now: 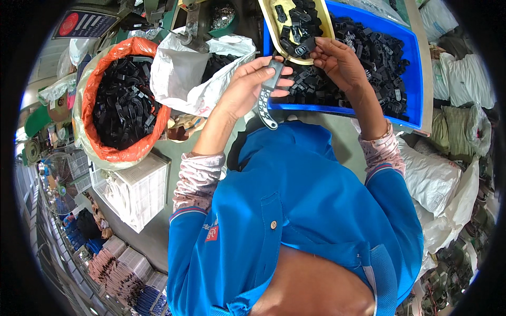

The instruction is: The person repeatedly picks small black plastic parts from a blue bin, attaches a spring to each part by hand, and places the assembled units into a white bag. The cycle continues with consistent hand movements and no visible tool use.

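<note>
Thumb on one side, fingers on the other: that's how the person's left hand (242, 87) has a curved handle piece (264, 102) pinched, around its grey blocky upper end. Its dark, cutout-patterned tail hangs down below the fingers, out in front of the blue top (316, 179), left of the blue bin's near corner.

Right hand (342, 60) is over at the near end of a yellow tray (323, 18), thumb and fingertips bunched close together by a dark little part. Honestly can't tell if it's pinching that or just touching it. Right beside those fingertips is a coiled piece (301, 51), with more small black parts (298, 23) further up the tray.

Tray sits over a blue bin (420, 79) loaded with loads of black bits (390, 89). Off to the person's left there's a white sack (176, 68) with dark parts in it, then an orange-lined sack (88, 105) of long black pieces, with a white crate (145, 192) just below that.
</note>
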Motion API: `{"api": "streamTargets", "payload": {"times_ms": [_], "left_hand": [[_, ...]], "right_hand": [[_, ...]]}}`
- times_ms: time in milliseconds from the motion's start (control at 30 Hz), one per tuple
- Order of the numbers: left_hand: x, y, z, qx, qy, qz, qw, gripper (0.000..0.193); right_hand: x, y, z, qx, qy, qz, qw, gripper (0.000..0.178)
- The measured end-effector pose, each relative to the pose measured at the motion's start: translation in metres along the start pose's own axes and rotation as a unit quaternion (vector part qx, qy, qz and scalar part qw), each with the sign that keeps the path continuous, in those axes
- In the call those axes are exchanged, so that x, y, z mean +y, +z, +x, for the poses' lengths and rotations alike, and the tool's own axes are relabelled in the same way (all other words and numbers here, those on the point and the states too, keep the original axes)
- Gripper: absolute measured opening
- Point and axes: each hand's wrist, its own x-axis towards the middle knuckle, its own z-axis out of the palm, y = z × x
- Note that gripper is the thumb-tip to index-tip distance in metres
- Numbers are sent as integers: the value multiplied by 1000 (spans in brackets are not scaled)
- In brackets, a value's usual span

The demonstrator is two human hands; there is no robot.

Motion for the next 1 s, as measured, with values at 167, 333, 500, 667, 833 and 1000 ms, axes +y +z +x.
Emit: {"api": "streamTargets", "payload": {"times_ms": [167, 333, 500, 667, 833, 1000], "left_hand": [[-11, 2, -2, 6, 4, 26, 1000, 36], [-14, 1, -4, -3, 17, 36, 999, 37], [-16, 3, -5, 7, 21, 27, 999, 37], [-19, 1, -4, 15, 27, 20, 999, 36], [-21, -4, 1, 13, 27, 18, 999, 33], [-21, -2, 2, 39, 53, 48, 997, 34]], "right_hand": [[-12, 19, 6, -16, -25, -112, 993, 25], [-12, 21, 11, -24, -9, -203, 979, 28], [-9, 24, 13, -51, -25, -263, 963, 34], [-5, 29, 14, -60, -24, -274, 959, 28], [-1, 35, 11, -64, -40, -298, 952, 24], [5, 44, 7, -85, -59, -313, 944, 21]]}}
